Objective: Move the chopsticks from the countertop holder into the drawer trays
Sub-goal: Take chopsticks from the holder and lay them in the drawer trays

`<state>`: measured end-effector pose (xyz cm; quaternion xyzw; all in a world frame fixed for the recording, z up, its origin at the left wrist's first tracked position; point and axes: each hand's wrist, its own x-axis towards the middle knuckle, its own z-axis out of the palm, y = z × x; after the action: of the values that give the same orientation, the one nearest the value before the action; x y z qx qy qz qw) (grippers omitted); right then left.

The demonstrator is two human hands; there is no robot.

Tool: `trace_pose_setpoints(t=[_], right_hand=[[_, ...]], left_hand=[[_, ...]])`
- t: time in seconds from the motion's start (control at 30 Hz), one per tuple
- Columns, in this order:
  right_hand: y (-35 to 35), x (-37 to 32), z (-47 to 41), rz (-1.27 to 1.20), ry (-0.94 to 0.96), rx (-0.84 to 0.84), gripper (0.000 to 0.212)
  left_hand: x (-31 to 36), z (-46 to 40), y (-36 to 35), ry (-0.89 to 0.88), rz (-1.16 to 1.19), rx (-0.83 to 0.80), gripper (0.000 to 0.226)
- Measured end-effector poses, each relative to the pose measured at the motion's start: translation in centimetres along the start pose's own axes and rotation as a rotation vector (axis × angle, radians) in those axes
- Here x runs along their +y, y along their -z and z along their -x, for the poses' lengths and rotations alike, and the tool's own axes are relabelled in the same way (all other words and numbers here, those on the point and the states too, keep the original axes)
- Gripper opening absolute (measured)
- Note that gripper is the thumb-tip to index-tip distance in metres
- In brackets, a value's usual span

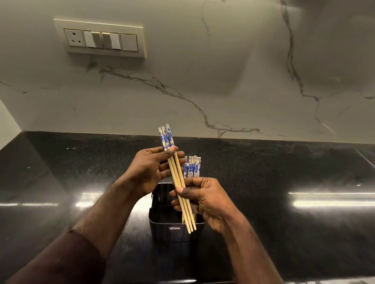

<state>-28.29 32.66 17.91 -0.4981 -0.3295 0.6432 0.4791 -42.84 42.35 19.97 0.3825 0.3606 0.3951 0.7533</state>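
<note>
Together, left hand (153, 170) and right hand (203, 200) grasp three chopsticks (179, 184) just above the black holder (167, 225); more chopsticks (193, 166) stand behind the right hand

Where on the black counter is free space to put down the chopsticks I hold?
The countertop is bare right of the holder, and bare left of it to the side wall. It is crowded only at the holder, where both hands, left and right, hold three chopsticks above it.
</note>
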Motion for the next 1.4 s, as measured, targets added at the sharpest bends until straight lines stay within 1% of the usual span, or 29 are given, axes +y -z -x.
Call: trace_pose_setpoints(t=[0.13,0.23,0.33,0.43,0.57,0.67,0.83,0.97,1.1,1.23,1.4], right_hand=[[0.2,0.5,1.8,0.032,-0.039,-0.053,0.015],[0.3,0.9,3.7,0.089,-0.075,-0.082,0.02],[0.4,1.3,5.9,0.113,-0.113,-0.096,0.025],[0.1,1.4,8.4,0.152,-0.118,-0.087,0.028],[-0.7,2.9,11.8,0.136,-0.117,0.006,0.027],[-1.1,5.1,14.5,0.113,-0.122,0.076,0.025],[-1.6,9.2,20.9,0.065,-0.122,0.192,0.017],[-0.5,10.3,26.9,0.049,-0.106,0.307,0.024],[1.7,10.5,32.8,0.022,-0.087,0.423,0.022],[5.4,11.7,40.1,-0.029,-0.049,0.553,0.016],[11.3,13.7,50.5,-0.082,-0.009,0.666,0.012]], left_hand=[[-0.4,1.8,-0.4,-0.003,0.04,0.061,0.018],[-0.3,3.1,-0.7,-0.011,0.058,0.087,0.019],[-0.3,4.5,-1.3,-0.004,0.058,0.069,0.018],[-0.5,6.1,-1.9,0.005,0.06,0.018,0.018],[-1.2,8.9,-2.2,0.028,0.049,-0.059,0.018],[-2.6,11.1,-2.2,0.058,0.047,-0.116,0.023],[-6.3,15.4,-4.1,0.18,0.008,-0.167,0.021],[-9.2,18.4,-7.9,0.237,-0.033,-0.259,0.018],[-12.4,21.2,-13.3,0.274,-0.039,-0.385,0.017],[-16.9,24.7,-20.5,0.288,-0.103,-0.493,0.015],[-23.3,30.5,-30.0,0.331,-0.14,-0.608,0.021]])
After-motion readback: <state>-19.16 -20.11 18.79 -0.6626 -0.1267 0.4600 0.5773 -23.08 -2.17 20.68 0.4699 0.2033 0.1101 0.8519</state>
